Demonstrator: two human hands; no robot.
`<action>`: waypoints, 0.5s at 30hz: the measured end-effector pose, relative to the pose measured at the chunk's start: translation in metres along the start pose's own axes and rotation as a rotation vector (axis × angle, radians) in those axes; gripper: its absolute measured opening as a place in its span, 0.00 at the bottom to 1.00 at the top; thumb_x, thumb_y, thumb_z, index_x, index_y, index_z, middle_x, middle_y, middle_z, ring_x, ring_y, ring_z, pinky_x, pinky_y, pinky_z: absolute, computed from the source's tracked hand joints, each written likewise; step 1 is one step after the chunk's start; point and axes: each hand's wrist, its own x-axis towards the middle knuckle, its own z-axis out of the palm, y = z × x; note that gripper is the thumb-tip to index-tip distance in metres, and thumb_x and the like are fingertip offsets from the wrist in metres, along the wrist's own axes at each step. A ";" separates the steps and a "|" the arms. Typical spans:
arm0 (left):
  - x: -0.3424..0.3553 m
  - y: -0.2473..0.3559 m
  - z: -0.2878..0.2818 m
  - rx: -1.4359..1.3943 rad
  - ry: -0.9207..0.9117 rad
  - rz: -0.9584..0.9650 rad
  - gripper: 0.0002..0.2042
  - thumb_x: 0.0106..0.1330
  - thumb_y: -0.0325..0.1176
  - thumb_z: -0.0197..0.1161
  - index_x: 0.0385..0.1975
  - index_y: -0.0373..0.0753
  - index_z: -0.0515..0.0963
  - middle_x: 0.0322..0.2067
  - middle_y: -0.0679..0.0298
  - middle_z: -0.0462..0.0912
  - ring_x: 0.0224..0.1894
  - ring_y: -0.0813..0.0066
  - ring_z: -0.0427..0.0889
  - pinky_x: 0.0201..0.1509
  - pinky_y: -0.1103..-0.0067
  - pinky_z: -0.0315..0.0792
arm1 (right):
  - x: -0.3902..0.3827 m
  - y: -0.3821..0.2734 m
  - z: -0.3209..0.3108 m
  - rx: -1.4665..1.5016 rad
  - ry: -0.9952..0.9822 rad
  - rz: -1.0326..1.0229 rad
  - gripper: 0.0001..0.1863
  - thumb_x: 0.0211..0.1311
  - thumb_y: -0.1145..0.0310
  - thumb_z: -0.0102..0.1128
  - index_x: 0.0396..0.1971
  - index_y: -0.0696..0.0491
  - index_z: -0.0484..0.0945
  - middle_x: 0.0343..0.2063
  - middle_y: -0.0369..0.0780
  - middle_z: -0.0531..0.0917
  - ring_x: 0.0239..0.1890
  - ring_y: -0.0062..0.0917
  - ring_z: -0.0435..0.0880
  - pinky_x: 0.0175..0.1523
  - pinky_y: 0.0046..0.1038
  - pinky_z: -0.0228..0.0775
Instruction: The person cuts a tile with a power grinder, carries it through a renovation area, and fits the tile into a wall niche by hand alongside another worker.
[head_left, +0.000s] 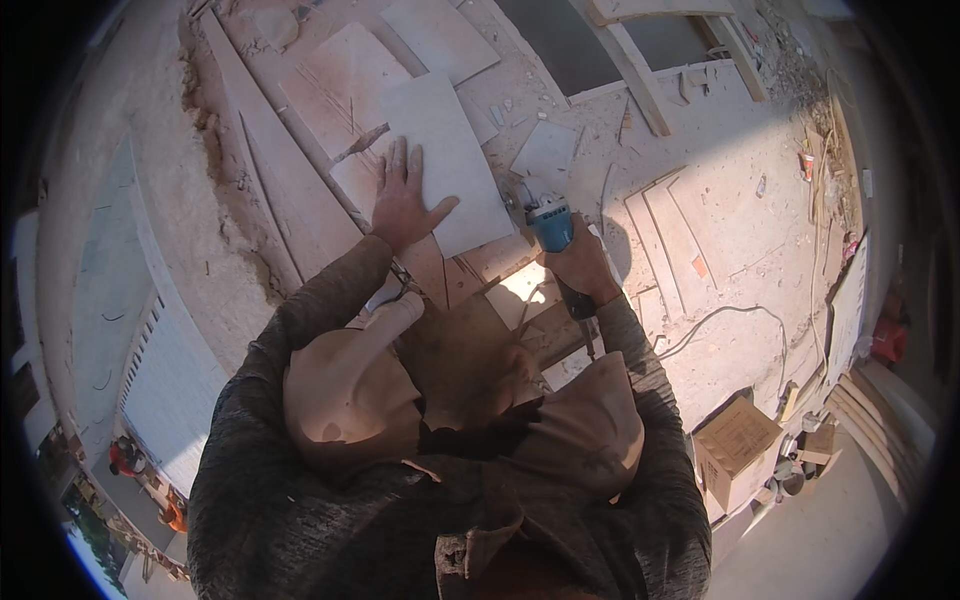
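Note:
A pale rectangular tile lies in front of me over other slabs. My left hand rests flat at its left edge, fingers spread and thumb reaching onto the tile. Beside the tile's right edge, my right hand is wrapped round a blue angle grinder. The grinder's metal head points away from me, close to the tile's near right corner. Its disc is hard to make out. A dark cord runs back from the tool toward my right knee.
More tiles and cut strips lie about on the dusty floor. Wooden beams cross a dark opening at the far right. A cardboard box stands at the near right, with a cable looping nearby. At left runs a rough ledge.

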 end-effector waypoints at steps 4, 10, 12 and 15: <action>0.000 0.000 0.001 0.000 -0.003 0.000 0.51 0.61 0.62 0.66 0.71 0.25 0.54 0.72 0.31 0.48 0.76 0.35 0.46 0.78 0.50 0.42 | 0.005 0.002 0.005 -0.027 0.000 0.036 0.35 0.46 0.59 0.70 0.54 0.56 0.68 0.41 0.60 0.84 0.47 0.58 0.83 0.50 0.49 0.75; 0.001 -0.001 0.000 -0.006 -0.011 -0.010 0.52 0.61 0.62 0.66 0.71 0.25 0.54 0.72 0.32 0.48 0.76 0.35 0.45 0.78 0.50 0.41 | 0.006 -0.008 0.003 -0.014 -0.009 0.036 0.36 0.45 0.59 0.72 0.53 0.57 0.67 0.42 0.60 0.83 0.48 0.58 0.82 0.50 0.49 0.75; 0.000 -0.002 0.000 -0.008 -0.012 -0.010 0.52 0.61 0.62 0.66 0.72 0.25 0.54 0.72 0.32 0.48 0.76 0.35 0.45 0.78 0.50 0.41 | 0.007 -0.011 0.003 -0.008 -0.005 0.019 0.36 0.45 0.60 0.72 0.53 0.58 0.67 0.42 0.60 0.83 0.48 0.57 0.82 0.50 0.49 0.74; 0.001 -0.002 0.000 -0.008 -0.021 -0.017 0.52 0.60 0.62 0.66 0.72 0.25 0.54 0.72 0.32 0.48 0.76 0.35 0.45 0.78 0.50 0.41 | 0.009 -0.015 0.002 -0.007 -0.009 0.019 0.36 0.44 0.60 0.73 0.53 0.59 0.67 0.43 0.60 0.83 0.48 0.56 0.82 0.51 0.48 0.74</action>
